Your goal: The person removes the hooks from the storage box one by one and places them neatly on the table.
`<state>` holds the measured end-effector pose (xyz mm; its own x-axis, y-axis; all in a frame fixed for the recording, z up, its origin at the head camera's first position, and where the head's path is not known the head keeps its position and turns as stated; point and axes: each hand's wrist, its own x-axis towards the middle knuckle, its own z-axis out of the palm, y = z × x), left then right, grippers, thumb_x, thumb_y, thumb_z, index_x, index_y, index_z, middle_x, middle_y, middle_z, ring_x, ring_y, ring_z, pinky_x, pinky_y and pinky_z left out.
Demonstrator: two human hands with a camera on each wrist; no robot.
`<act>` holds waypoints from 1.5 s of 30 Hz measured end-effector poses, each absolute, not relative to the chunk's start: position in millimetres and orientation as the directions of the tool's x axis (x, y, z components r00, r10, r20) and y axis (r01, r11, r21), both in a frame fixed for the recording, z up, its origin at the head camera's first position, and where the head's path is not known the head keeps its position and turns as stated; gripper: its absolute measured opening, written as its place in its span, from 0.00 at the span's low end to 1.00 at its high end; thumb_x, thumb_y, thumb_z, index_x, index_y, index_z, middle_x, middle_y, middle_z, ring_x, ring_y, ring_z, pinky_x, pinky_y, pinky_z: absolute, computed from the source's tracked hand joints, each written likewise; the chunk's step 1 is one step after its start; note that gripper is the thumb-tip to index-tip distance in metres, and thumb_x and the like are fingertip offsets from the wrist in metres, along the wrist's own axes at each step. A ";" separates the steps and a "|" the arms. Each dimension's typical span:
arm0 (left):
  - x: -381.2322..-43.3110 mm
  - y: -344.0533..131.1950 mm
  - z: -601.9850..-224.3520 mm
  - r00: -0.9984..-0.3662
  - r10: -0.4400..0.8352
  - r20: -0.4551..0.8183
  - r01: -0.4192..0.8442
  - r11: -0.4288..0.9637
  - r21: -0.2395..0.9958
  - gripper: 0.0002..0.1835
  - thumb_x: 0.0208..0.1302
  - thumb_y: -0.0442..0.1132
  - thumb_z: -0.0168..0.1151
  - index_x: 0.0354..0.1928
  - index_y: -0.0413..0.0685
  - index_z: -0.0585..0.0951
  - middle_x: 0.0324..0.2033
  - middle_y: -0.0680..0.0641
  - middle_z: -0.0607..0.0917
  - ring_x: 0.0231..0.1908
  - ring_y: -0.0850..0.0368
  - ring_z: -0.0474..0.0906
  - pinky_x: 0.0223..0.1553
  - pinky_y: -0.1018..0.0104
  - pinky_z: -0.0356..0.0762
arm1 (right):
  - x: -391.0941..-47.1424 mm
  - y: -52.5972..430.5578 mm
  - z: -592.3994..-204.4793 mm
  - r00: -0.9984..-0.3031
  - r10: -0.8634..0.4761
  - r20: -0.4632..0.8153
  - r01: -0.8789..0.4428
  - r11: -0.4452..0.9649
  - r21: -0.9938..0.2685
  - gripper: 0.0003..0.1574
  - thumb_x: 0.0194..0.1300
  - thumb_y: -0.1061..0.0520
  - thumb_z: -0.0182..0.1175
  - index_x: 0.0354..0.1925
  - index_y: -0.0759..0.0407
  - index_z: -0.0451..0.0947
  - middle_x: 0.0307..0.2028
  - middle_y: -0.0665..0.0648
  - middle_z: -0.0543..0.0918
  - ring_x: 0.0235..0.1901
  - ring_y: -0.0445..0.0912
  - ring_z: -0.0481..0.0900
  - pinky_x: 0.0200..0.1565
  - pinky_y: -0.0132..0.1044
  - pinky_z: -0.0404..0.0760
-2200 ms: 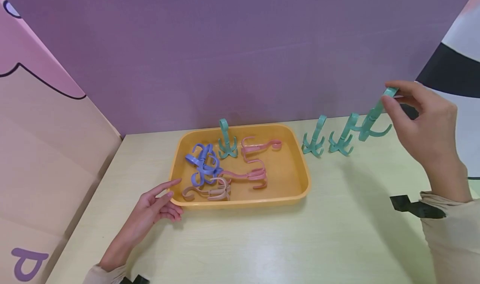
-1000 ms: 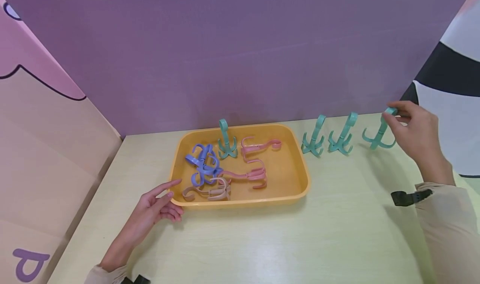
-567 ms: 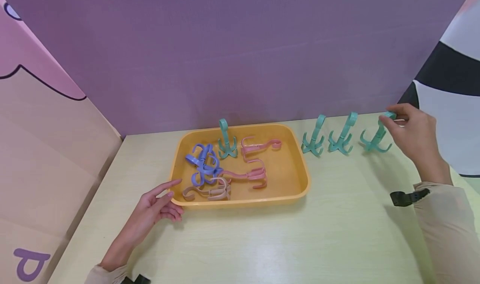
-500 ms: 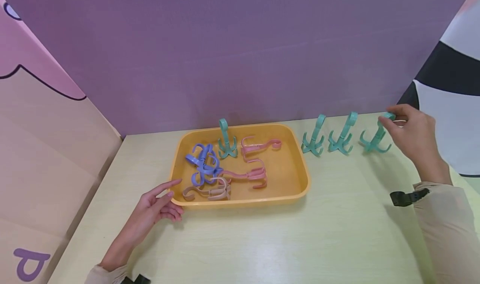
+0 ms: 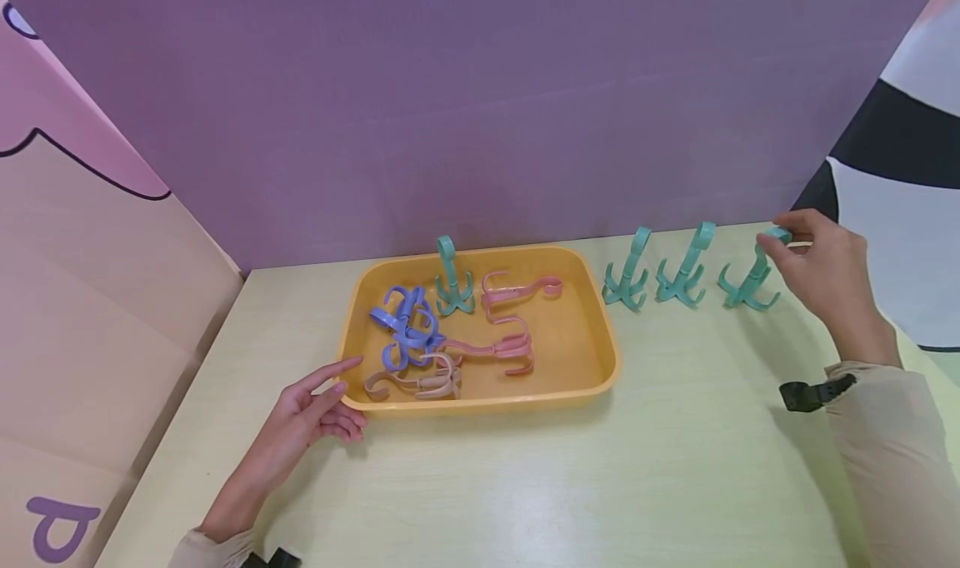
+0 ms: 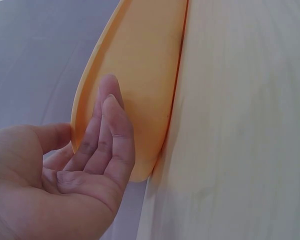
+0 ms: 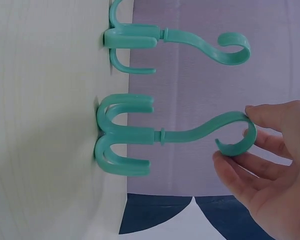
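My right hand (image 5: 832,281) pinches the curled top of a green four-prong hanging hook (image 5: 748,289). That hook stands prongs down on the table at the far right. In the right wrist view, thumb and fingers (image 7: 230,175) are around its curl. Two matching green hooks (image 5: 684,278) stand upright to its left in a row. My left hand (image 5: 311,406) holds the front left corner of a yellow tray (image 5: 573,351), index finger over the rim. In the left wrist view, several fingers (image 6: 121,130) lie along the tray's outer wall.
Inside the tray are a standing green hook (image 5: 452,293), tangled blue hooks (image 5: 408,326), pink hooks (image 5: 513,347) and a beige hook (image 5: 435,383). A purple panel (image 5: 480,110) rises behind the table (image 5: 487,485); printed panels flank both sides.
My right hand has lowered the green hook from the air onto the table, right of the other two, and shifted it slightly left. The left hand and tray have stayed put.
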<state>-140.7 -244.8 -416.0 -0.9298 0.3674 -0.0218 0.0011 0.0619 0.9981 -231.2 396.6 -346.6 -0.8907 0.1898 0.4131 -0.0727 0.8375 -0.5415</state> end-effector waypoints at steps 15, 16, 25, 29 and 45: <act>-139.7 -245.7 -415.4 -0.933 0.358 -0.032 -0.006 0.073 0.997 0.28 0.79 0.44 0.49 0.74 0.39 0.62 0.32 0.36 0.88 0.32 0.44 0.87 0.39 0.55 0.87 | -228.3 384.4 -330.8 -0.851 0.167 0.499 -0.130 0.853 -0.506 0.26 0.75 0.51 0.53 0.60 0.69 0.74 0.56 0.74 0.77 0.53 0.69 0.73 0.60 0.49 0.73; -139.8 -245.5 -415.3 -0.934 0.357 -0.033 -0.007 0.073 0.997 0.28 0.79 0.44 0.49 0.74 0.39 0.62 0.32 0.36 0.88 0.32 0.44 0.87 0.39 0.54 0.87 | -227.5 383.2 -329.3 -0.848 0.165 0.504 -0.133 0.854 -0.504 0.26 0.75 0.51 0.53 0.60 0.68 0.74 0.56 0.73 0.77 0.53 0.69 0.73 0.60 0.46 0.72; -139.6 -245.3 -414.5 -0.935 0.354 -0.026 -0.003 0.066 0.998 0.28 0.79 0.44 0.49 0.73 0.39 0.62 0.32 0.36 0.88 0.32 0.45 0.87 0.39 0.53 0.87 | -219.9 367.1 -313.8 -0.820 0.151 0.552 -0.179 0.849 -0.497 0.27 0.76 0.50 0.50 0.61 0.67 0.75 0.57 0.70 0.78 0.53 0.67 0.75 0.50 0.14 0.58; -140.2 -245.3 -416.6 -0.933 0.359 -0.020 0.003 0.062 0.998 0.28 0.79 0.44 0.49 0.73 0.39 0.62 0.32 0.37 0.88 0.32 0.45 0.87 0.39 0.54 0.87 | -216.2 359.8 -310.1 -0.805 0.142 0.576 -0.200 0.849 -0.489 0.26 0.76 0.49 0.51 0.61 0.66 0.76 0.57 0.69 0.78 0.53 0.66 0.75 0.50 0.16 0.60; -144.0 -246.3 -419.2 -0.931 0.365 -0.018 -0.005 0.035 0.999 0.28 0.78 0.44 0.50 0.73 0.38 0.62 0.33 0.35 0.87 0.33 0.45 0.87 0.38 0.55 0.87 | -207.9 284.3 -306.9 -0.738 -0.175 0.651 -0.488 0.806 -0.335 0.17 0.71 0.59 0.60 0.53 0.67 0.79 0.51 0.67 0.81 0.55 0.63 0.73 0.54 0.64 0.72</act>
